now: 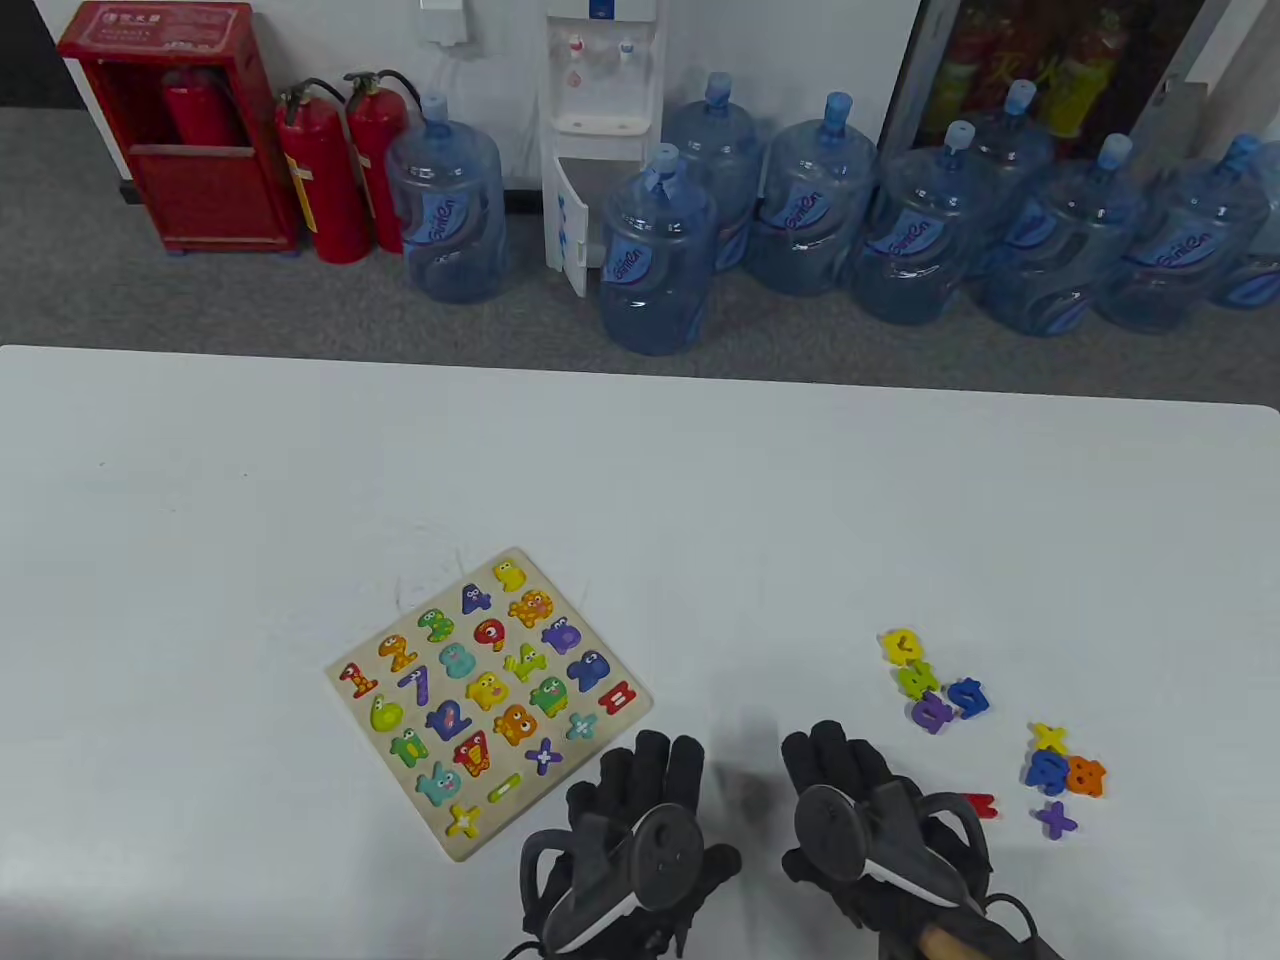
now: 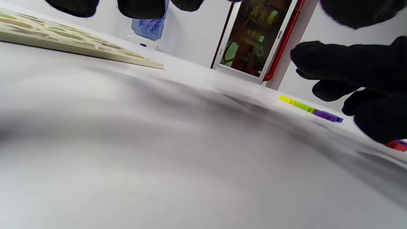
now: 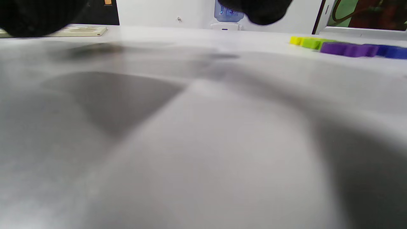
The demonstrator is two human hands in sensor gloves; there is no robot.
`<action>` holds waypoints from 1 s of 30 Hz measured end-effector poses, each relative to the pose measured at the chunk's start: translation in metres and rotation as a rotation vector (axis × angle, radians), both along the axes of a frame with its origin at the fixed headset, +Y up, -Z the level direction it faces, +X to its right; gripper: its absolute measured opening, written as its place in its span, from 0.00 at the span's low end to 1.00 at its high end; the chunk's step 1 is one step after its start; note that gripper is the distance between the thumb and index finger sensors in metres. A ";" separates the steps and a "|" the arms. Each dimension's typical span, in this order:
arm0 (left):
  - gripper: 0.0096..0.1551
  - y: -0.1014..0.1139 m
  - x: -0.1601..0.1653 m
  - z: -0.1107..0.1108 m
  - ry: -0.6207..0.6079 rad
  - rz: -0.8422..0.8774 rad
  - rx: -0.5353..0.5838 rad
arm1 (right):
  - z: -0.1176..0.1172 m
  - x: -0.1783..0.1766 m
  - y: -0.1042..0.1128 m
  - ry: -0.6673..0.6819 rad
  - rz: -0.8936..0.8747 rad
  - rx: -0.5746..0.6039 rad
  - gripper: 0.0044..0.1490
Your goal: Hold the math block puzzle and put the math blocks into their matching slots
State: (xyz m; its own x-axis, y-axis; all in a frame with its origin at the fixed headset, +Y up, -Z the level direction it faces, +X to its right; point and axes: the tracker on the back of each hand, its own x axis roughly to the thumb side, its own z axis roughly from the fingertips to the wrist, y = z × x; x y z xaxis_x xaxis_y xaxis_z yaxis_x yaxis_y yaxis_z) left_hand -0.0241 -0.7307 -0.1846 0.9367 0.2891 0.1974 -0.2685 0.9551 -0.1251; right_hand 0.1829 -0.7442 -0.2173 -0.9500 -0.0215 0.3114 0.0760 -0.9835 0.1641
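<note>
The wooden math puzzle board [image 1: 490, 700] lies turned on the white table, its slots showing coloured numbers and signs. My left hand [image 1: 665, 800] rests on the table just right of the board's near corner, fingers stretched forward, holding nothing. My right hand [image 1: 825, 790] rests beside it, also holding nothing. Loose blocks lie to the right: a yellow, green, purple and blue cluster [image 1: 930, 685] and a second cluster [image 1: 1060, 775] with a red block [image 1: 978, 803] by my right hand. The board's edge [image 2: 79, 44] shows in the left wrist view, and the near cluster [image 3: 346, 49] shows in the right wrist view.
The white table [image 1: 300, 480] ends at its far edge, with grey floor beyond. Water jugs [image 1: 655, 260], a dispenser [image 1: 600, 130] and fire extinguishers [image 1: 325, 180] stand on the floor behind, well away from the hands.
</note>
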 end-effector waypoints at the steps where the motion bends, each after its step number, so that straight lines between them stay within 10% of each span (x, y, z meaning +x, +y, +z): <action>1: 0.53 0.001 0.001 0.000 0.001 -0.012 0.007 | 0.000 -0.001 0.000 0.005 0.000 -0.002 0.63; 18: 0.56 -0.006 -0.107 -0.027 0.419 -0.134 -0.237 | -0.032 0.075 0.015 -0.373 0.038 0.007 0.63; 25: 0.53 -0.027 -0.121 -0.029 0.362 -0.044 -0.484 | -0.040 0.119 0.007 -0.551 0.064 -0.080 0.61; 30: 0.51 -0.023 -0.111 -0.027 0.306 -0.083 -0.469 | -0.046 0.126 -0.005 -0.587 0.099 -0.186 0.50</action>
